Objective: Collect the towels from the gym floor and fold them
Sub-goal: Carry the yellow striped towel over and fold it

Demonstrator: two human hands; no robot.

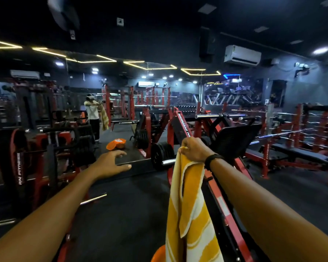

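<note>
My right hand (194,149) is raised in front of me and grips the top edge of a yellow-and-white striped towel (189,208), which hangs straight down from it. My left hand (112,161) is stretched out to the left of the towel with its fingers spread, holding nothing and apart from the cloth. An orange towel (116,144) lies crumpled on the dark floor further ahead. A bit of orange cloth (158,255) shows at the bottom edge, partly hidden behind the hanging towel.
A mirror wall ahead shows a person (92,115) holding up a striped towel. Red and black weight machines (19,163) stand at left, a loaded barbell (162,156) and a slanted red machine (222,201) in the middle, benches (295,154) at right.
</note>
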